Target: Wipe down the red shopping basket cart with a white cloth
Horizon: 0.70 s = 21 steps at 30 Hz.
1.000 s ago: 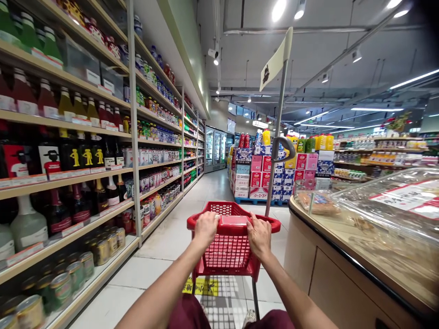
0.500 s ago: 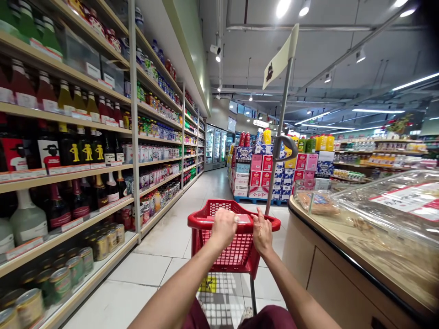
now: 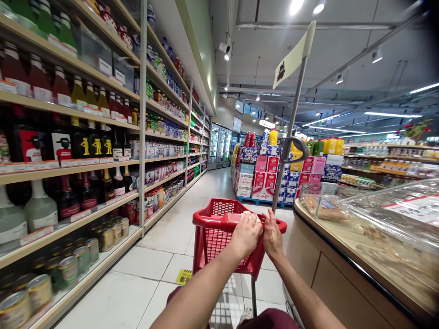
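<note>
A red plastic shopping cart with mesh sides stands straight ahead of me. At the right part of its handle, my left hand is closed with curled fingers, apparently around the bar. My right hand is close beside it at the handle's right end. Its fingers point upward, fairly straight, and the palm faces the left hand. A grey pole rises from the cart behind my right hand, carrying a pale flag and a dark hook. The undersides of both hands are hidden.
Shelves of bottles and cans line the left side. Stacked drink cartons stand ahead. A curved counter with clear covers is close on the right. A tiled aisle runs toward glass-door fridges; a yellow floor sticker lies left of the cart.
My left hand has slid right along the handle, closer to my right hand. The fingers of my right hand have straightened somewhat. The cart and surroundings sit slightly further right in view.
</note>
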### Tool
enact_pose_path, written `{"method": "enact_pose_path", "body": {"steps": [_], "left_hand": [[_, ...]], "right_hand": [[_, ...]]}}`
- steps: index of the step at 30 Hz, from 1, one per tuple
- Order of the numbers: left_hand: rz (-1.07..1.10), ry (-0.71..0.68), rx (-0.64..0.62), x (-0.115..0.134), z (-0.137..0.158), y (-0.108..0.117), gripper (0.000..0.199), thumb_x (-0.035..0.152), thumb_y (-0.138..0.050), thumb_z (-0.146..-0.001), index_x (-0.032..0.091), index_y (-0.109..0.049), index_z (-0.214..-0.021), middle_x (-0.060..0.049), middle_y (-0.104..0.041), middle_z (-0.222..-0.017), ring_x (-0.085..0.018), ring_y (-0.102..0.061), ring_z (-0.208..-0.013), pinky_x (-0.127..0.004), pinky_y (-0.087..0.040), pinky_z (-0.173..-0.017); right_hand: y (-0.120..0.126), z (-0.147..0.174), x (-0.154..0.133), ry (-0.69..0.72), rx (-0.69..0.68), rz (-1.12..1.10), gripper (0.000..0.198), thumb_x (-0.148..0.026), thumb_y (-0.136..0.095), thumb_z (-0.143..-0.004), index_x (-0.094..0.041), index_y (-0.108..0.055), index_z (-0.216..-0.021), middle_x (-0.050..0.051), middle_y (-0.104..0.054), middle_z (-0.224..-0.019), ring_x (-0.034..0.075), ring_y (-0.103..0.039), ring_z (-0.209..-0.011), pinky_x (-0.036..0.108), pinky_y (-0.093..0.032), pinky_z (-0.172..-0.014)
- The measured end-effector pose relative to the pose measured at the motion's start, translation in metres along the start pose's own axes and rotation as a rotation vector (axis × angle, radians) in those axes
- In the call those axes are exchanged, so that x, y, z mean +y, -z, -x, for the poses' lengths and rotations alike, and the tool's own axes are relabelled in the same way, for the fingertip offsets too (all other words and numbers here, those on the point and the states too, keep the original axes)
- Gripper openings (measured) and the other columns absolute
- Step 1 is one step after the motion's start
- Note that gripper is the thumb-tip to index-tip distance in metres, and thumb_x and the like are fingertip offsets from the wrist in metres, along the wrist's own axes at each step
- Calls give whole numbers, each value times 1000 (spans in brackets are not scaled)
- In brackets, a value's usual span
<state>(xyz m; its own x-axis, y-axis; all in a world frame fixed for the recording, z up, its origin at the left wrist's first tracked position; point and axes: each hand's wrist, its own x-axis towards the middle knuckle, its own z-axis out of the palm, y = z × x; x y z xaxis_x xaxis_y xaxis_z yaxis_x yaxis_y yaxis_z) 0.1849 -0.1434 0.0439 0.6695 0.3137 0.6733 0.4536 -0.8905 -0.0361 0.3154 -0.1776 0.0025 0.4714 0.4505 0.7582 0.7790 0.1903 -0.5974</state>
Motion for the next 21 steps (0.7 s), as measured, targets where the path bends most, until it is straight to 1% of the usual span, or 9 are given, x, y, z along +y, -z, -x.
{"method": "enact_pose_path", "body": {"steps": [2, 6, 8, 11, 13, 15, 18, 19, 21], "left_hand": [[12, 7, 21, -6, 2, 1, 26, 23, -39, -86, 21, -52, -109, -5, -57, -114, -17, -46, -112, -36, -33, -100], [-12, 181, 52, -27, 7, 14, 29, 24, -34, -88, 14, -52, -109, -11, -59, -107, -21, -52, -102, -40, -43, -89], [-17, 157, 47, -22, 6, 10, 28, 23, -35, -88, 13, -54, -106, -11, -60, -106, -21, -52, -103, -41, -41, -93], [-25, -11, 56, -9, 5, -1, 28, 24, -37, -88, 17, -54, -108, -7, -57, -114, -19, -47, -113, -39, -32, -103], [-35, -87, 68, -13, 13, 0, 30, 24, -35, -89, 18, -52, -113, -6, -54, -120, -19, -43, -117, -40, -32, -104], [-42, -28, 79, -28, 26, 9, 30, 25, -33, -89, 21, -52, -112, -4, -55, -120, -18, -44, -116, -40, -35, -102], [-76, 170, 137, -43, 41, 21, 31, 27, -32, -90, 22, -53, -113, -4, -53, -123, -19, -44, -117, -41, -38, -101], [-82, 181, 146, -41, 43, 20, 32, 27, -32, -90, 22, -52, -114, -5, -52, -125, -19, -42, -119, -42, -37, -102], [-75, 94, 145, -30, 40, 12, 33, 25, -32, -90, 21, -50, -117, -6, -51, -126, -20, -38, -123, -45, -33, -104]], "right_hand": [[5, -1, 10, -27, 3, -34, 56, -46, -19, -87, -18, -29, -135, 11, -56, -117, 22, -53, -104, 38, -39, -87], [7, 3, 25, -10, 38, 91, 55, -43, -17, -87, -17, -36, -131, 11, -54, -120, 25, -45, -113, 49, -26, -97], [5, 5, 27, 19, 34, 156, 53, -43, -17, -86, -17, -41, -127, 10, -52, -122, 25, -41, -116, 52, -22, -98], [5, 5, 29, 39, 32, 183, 53, -42, -16, -87, -17, -42, -125, 10, -52, -122, 25, -41, -115, 53, -19, -100], [7, 5, 31, 40, 30, 184, 52, -41, -16, -87, -17, -40, -126, 10, -52, -122, 24, -44, -113, 53, -17, -100], [9, 5, 34, 38, 34, 192, 52, -40, -16, -87, -18, -39, -127, 10, -52, -122, 24, -44, -112, 55, -15, -100], [5, 9, 29, 66, 43, 206, 51, -40, -16, -87, -18, -41, -126, 10, -52, -122, 25, -41, -116, 56, -16, -100], [1, 10, 24, 95, 38, 205, 51, -40, -17, -87, -17, -42, -125, 11, -52, -122, 25, -40, -117, 55, -17, -100], [-8, 11, 11, 178, 12, 195, 50, -40, -18, -87, -17, -44, -123, 10, -52, -122, 24, -40, -119, 53, -17, -100]]}}
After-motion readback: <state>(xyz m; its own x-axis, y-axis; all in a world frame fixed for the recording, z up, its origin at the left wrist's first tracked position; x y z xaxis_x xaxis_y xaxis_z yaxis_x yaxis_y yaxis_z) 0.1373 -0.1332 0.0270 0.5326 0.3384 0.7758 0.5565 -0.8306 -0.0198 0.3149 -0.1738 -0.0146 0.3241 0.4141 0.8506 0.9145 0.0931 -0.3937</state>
